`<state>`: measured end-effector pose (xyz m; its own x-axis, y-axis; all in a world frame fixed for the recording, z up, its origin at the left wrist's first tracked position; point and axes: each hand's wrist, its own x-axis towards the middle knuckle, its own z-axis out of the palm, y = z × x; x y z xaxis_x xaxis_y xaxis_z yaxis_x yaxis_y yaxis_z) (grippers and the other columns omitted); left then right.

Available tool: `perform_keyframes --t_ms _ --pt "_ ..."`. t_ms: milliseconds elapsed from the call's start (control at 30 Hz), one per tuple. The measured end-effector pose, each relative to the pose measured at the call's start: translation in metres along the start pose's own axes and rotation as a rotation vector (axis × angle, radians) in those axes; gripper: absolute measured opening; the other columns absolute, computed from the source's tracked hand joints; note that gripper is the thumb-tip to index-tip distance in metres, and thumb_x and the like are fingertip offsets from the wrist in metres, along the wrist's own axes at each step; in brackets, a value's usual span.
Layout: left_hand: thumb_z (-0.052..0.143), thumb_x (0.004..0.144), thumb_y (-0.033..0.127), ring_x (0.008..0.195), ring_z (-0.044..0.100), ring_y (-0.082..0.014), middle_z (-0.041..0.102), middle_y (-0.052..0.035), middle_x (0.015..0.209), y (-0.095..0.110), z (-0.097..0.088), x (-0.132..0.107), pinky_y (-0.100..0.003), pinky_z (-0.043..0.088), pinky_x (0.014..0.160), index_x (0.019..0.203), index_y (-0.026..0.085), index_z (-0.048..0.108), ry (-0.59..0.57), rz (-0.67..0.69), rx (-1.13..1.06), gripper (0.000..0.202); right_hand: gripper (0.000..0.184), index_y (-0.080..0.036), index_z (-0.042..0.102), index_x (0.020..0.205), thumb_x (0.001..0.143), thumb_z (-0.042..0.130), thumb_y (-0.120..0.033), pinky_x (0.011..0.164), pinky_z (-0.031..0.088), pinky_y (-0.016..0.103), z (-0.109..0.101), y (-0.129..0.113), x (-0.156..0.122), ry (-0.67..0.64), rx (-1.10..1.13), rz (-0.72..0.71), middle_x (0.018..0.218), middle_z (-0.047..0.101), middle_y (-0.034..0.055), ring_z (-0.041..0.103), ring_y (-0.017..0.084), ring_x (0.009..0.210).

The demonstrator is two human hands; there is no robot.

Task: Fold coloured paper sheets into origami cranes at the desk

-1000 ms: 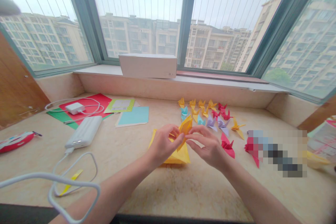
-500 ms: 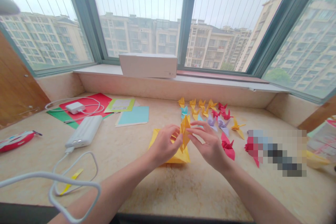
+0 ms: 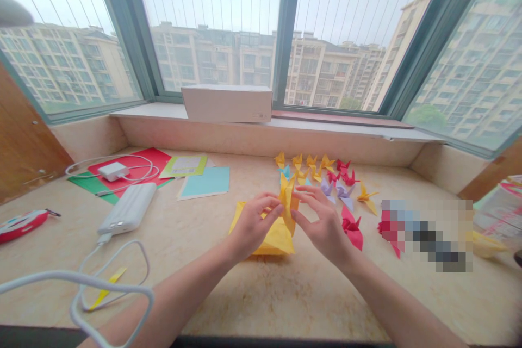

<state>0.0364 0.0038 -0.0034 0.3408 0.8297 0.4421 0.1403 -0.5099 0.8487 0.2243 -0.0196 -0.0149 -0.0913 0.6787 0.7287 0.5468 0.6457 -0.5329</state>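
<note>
Between my two hands a partly folded piece of yellow origami paper (image 3: 287, 201) stands upright, its layers spread a little. The fingers of my left hand (image 3: 255, 220) pinch its left side. On its right side, the thumb and fingertips of my right hand (image 3: 322, 223) grip the edge. Beneath my hands, yellow paper (image 3: 272, 240) lies on the counter, partly covered by my left hand. Just beyond are rows of folded paper cranes, among them a yellow crane (image 3: 327, 163), a purple crane (image 3: 345, 194) and a large red crane (image 3: 351, 228).
On the left lie a white power bank (image 3: 128, 209) with a looping cable, a white charger (image 3: 113, 171) on red and green paper, and a red cutter (image 3: 24, 225). Blue paper sheets (image 3: 206, 182) sit mid-left. A white box (image 3: 226, 104) rests on the sill. Something pixelated (image 3: 428, 234) lies right.
The yellow origami paper has been turned and its layers opened wider, with my right thumb now lower on its edge. The view has shifted slightly.
</note>
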Motion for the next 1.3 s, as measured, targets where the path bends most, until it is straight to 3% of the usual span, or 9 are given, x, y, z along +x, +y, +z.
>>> perform_keyframes --t_ms 167,400,700,933,1133,1300 --pt "0.062 0.088 0.029 0.085 0.065 -0.0183 0.07 -0.0048 0.091 0.0 0.001 0.0 -0.03 0.051 0.08 0.085 0.018 0.069 0.005 -0.027 -0.023 0.014 0.024 -0.021 0.07 0.111 0.088 0.064 -0.021 0.082 0.059 0.037 0.002 -0.003 0.0 0.021 0.026 0.072 0.112 0.067 0.0109 0.068 0.022 0.091" --pt "0.063 0.088 0.03 0.08 0.066 -0.0162 0.07 -0.0031 0.09 -0.003 0.003 -0.001 -0.029 0.052 0.077 0.09 0.018 0.061 0.068 -0.084 -0.055 0.012 0.022 -0.02 0.071 0.106 0.087 0.059 -0.017 0.092 0.057 0.04 0.006 0.006 -0.003 0.107 0.075 0.163 0.109 0.073 0.0092 0.069 0.023 0.102" --pt "0.06 0.089 0.026 0.083 0.066 -0.0168 0.071 -0.0033 0.089 -0.001 0.003 -0.003 -0.03 0.051 0.081 0.088 0.017 0.065 0.015 -0.047 0.006 0.01 0.018 -0.019 0.072 0.096 0.09 0.058 -0.028 0.081 0.059 0.036 0.008 0.002 -0.001 0.045 0.112 0.316 0.098 0.076 0.0082 0.072 0.023 0.088" --pt "0.062 0.088 0.03 0.082 0.067 -0.0175 0.071 -0.0039 0.086 -0.005 0.002 0.0 -0.029 0.051 0.077 0.087 0.017 0.066 0.103 -0.097 -0.009 0.014 0.023 -0.019 0.068 0.092 0.092 0.055 -0.038 0.074 0.055 0.035 0.003 0.006 0.001 0.045 0.097 0.363 0.094 0.073 0.0086 0.069 0.023 0.084" --pt "0.063 0.087 0.036 0.078 0.067 -0.0187 0.072 -0.0069 0.087 -0.004 -0.002 0.003 -0.029 0.052 0.073 0.088 0.014 0.068 0.109 -0.173 -0.074 0.023 0.034 -0.017 0.066 0.099 0.092 0.057 -0.049 0.074 0.054 0.034 0.006 0.012 0.001 -0.013 0.353 0.459 0.095 0.073 0.0103 0.068 0.022 0.081" --pt "0.064 0.087 0.034 0.076 0.066 -0.0172 0.071 -0.0059 0.084 -0.005 -0.001 0.002 -0.029 0.052 0.073 0.087 0.015 0.067 0.131 -0.16 -0.141 0.02 0.032 -0.018 0.064 0.101 0.092 0.059 -0.048 0.074 0.054 0.031 0.008 0.012 0.001 0.019 0.477 0.44 0.094 0.073 0.0082 0.067 0.019 0.08"
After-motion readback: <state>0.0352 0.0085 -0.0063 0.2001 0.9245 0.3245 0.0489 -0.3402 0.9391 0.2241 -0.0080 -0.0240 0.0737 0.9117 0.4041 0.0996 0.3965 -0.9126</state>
